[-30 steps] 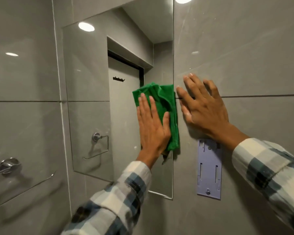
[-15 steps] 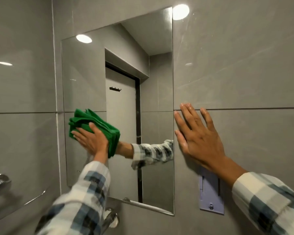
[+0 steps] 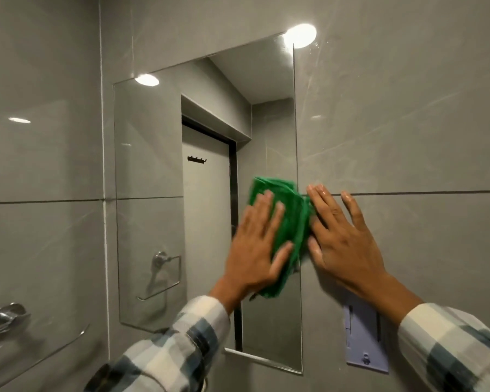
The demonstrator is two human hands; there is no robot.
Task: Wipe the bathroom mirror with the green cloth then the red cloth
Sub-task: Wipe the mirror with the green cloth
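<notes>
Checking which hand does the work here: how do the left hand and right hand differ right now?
The left hand presses the green cloth against the mirror; the right hand holds nothing. The left hand is on glass, the right hand on the grey wall tile beside the mirror's edge. Both are flat, fingers up, in plaid sleeves.

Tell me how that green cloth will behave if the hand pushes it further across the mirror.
The green cloth looks soft and floppy: it sits bunched in folds under the left hand, so it will likely crumple rather than slide flat. It seems light, pinned by a flat palm alone. On the smooth mirror it probably glides easily.
</notes>
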